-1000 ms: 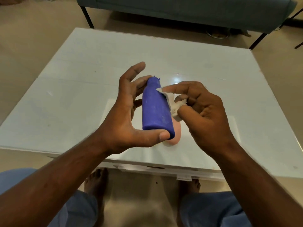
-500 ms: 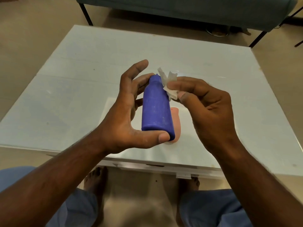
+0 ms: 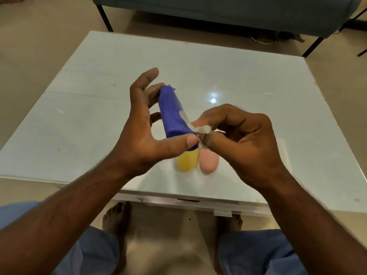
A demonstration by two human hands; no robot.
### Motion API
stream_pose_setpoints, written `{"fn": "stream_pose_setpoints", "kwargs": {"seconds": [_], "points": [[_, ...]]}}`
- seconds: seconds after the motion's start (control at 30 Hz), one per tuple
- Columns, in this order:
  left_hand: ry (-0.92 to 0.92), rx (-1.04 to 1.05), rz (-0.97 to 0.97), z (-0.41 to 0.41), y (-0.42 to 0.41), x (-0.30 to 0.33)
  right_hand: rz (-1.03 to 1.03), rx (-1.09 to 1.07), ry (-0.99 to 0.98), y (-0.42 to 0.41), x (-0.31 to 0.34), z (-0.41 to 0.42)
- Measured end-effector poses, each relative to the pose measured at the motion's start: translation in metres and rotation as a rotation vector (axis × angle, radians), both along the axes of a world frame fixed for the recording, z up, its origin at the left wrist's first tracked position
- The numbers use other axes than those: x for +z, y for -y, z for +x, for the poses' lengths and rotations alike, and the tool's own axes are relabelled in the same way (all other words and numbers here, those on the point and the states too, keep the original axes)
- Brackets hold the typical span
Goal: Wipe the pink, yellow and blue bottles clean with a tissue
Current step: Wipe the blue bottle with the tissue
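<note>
My left hand [image 3: 143, 135] holds the blue bottle [image 3: 171, 114] lengthwise above the table, thumb on its near base and fingers behind its far end. My right hand [image 3: 238, 139] pinches a crumpled white tissue [image 3: 200, 129] between thumb and fingers and presses it against the bottle's lower right side, close to the base. Below the hands, the yellow bottle [image 3: 187, 161] and the pink bottle [image 3: 208, 162] lie side by side on the table, their far ends hidden by my hands.
The white glossy table [image 3: 79, 120] fills the middle of the view, its near edge just above my knees and bare feet. A teal sofa [image 3: 218, 10] on dark legs stands behind the table on the beige floor.
My right hand has slid the tissue down the blue bottle from its top to near its base. The yellow bottle has come into sight beside the pink one.
</note>
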State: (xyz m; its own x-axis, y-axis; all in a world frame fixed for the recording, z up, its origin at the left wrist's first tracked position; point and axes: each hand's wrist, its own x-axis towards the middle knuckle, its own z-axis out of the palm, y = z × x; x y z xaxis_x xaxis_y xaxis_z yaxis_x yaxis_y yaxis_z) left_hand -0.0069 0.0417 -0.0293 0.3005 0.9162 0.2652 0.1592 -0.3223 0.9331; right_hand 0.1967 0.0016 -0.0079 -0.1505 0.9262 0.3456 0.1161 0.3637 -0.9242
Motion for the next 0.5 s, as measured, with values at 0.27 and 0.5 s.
{"fn": "stream_pose_setpoints", "kwargs": {"seconds": [0.27,0.5], "points": [[-0.157,-0.216,0.088,0.009,0.017,-0.002,-0.056,-0.202,0.102,-0.008,-0.011,0.004],[-0.062,-0.038,-0.006,0.001,0.003,-0.001,0.052,0.047,0.061,-0.001,-0.002,-0.002]]}}
